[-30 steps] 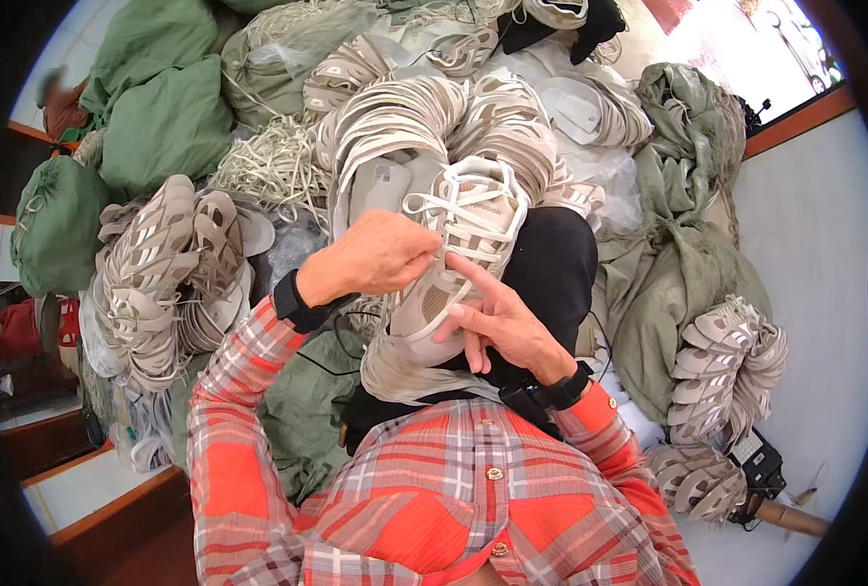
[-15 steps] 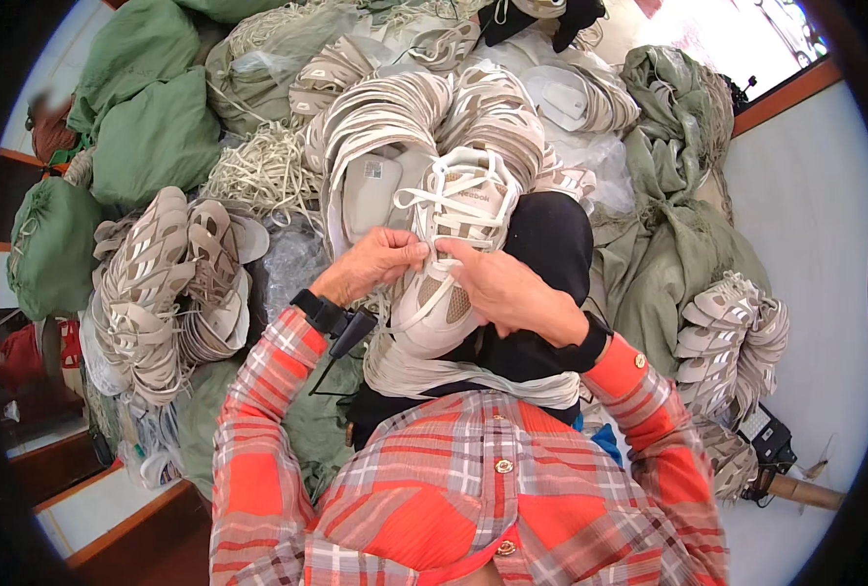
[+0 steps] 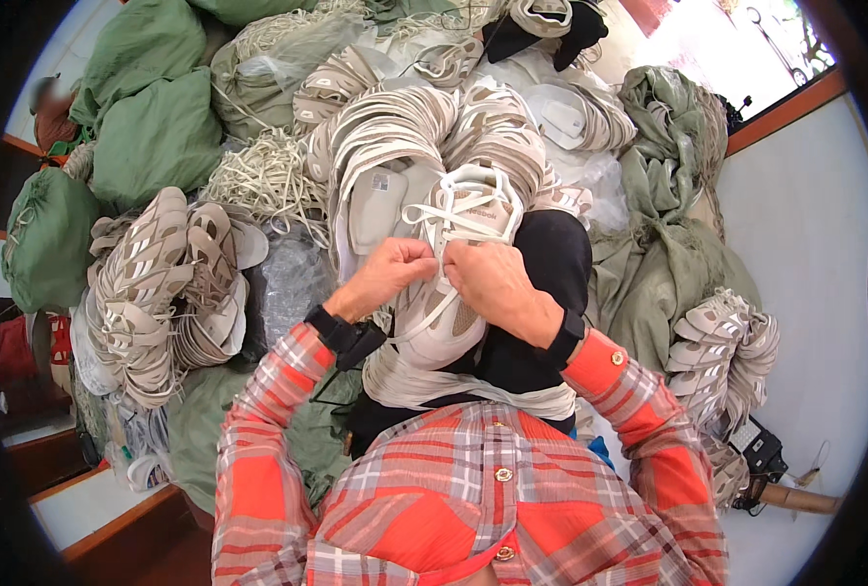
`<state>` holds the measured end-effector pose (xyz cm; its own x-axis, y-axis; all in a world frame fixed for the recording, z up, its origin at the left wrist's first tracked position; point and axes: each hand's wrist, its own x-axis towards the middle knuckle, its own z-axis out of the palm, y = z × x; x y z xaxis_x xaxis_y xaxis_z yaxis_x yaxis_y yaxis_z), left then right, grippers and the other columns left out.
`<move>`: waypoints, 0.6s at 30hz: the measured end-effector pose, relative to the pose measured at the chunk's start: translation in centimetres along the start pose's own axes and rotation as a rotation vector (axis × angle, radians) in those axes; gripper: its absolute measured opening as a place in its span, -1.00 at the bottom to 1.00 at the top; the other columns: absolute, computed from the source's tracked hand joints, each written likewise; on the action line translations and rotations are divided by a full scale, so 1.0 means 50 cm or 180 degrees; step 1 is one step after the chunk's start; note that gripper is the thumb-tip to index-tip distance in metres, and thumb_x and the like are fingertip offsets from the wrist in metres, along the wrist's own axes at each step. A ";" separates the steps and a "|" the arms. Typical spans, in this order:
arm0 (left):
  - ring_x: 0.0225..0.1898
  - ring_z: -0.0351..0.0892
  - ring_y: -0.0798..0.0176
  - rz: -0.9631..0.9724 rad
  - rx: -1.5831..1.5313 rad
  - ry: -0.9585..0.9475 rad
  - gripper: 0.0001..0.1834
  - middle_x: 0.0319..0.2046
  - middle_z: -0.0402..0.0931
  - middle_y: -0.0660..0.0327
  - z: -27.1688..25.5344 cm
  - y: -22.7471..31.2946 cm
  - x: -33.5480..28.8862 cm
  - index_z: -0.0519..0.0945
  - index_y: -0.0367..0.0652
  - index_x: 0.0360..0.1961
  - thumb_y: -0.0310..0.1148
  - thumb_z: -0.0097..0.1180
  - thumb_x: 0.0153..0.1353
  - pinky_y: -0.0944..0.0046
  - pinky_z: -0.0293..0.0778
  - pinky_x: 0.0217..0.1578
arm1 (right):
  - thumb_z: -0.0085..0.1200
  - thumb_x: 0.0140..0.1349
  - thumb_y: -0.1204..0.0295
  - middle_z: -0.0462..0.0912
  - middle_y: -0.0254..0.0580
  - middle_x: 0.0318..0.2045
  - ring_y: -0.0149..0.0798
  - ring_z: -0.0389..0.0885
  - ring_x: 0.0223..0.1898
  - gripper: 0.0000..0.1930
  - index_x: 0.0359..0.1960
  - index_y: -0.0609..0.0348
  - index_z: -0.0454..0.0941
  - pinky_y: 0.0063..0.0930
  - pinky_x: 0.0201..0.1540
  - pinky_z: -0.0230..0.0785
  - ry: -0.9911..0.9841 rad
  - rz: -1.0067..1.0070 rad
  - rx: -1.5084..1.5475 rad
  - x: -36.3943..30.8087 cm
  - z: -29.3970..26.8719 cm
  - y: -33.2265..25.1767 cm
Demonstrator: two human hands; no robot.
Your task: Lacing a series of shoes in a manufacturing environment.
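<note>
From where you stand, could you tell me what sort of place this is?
Probably a small shoe-making workshop: stacks of beige shoe uppers, green sacks, a tangle of laces, and both hands on a shoe upper.

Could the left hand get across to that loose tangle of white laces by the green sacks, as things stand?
Probably yes. The left hand is busy on the laces of the beige shoe upper in the lap, but the tangle of white laces lies open on its own side, uncovered, with only low shoe parts between.
</note>
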<state>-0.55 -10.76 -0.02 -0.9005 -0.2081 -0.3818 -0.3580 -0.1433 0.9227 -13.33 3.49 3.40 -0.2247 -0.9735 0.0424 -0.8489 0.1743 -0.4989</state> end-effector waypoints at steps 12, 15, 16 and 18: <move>-0.55 0.23 0.52 0.0662 0.0465 -0.0001 -0.80 -0.65 0.32 0.44 -0.005 -0.018 -0.008 0.48 -0.27 -0.48 -0.36 0.00 0.20 0.43 0.20 -0.50 | 0.02 0.13 0.36 0.53 -0.02 -0.67 0.03 0.57 -0.55 -0.87 -0.45 0.15 0.48 -0.12 -0.50 0.36 0.0032 -0.0182 -0.0005 -0.017 0.007 0.011; -0.54 0.20 0.57 0.0165 0.0041 0.0000 -0.79 -0.64 0.30 0.48 0.003 -0.014 -0.006 0.48 -0.25 -0.55 -0.37 -0.01 0.18 0.49 0.14 -0.51 | 0.03 0.13 0.35 0.55 -0.03 -0.64 0.01 0.58 -0.52 -0.86 -0.44 0.13 0.55 -0.14 -0.47 0.38 0.0083 -0.0030 -0.0045 -0.020 0.002 0.001; -0.59 0.17 0.60 0.0202 -0.0155 0.0023 -0.79 -0.66 0.29 0.48 0.006 -0.012 -0.001 0.49 -0.22 -0.60 -0.39 0.01 0.16 0.51 0.09 -0.56 | 0.03 0.13 0.35 0.56 -0.03 -0.62 0.01 0.58 -0.51 -0.86 -0.42 0.12 0.57 -0.15 -0.45 0.39 0.0148 0.0122 0.0124 -0.017 0.000 -0.002; -0.61 0.15 0.61 0.0076 -0.0311 0.0058 -0.81 -0.65 0.30 0.49 -0.006 -0.022 0.007 0.49 -0.17 -0.59 -0.39 0.01 0.15 0.53 0.06 -0.58 | 0.04 0.10 0.37 0.59 -0.05 -0.58 0.02 0.59 -0.49 -0.86 -0.39 0.11 0.61 -0.21 -0.41 0.42 0.0158 0.0379 0.0260 -0.002 0.004 -0.005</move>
<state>-0.42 -10.97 -1.20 -0.9035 -0.2301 -0.3615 -0.3100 -0.2315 0.9221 -13.01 3.50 3.37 -0.3467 -0.9378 0.0204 -0.7736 0.2736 -0.5716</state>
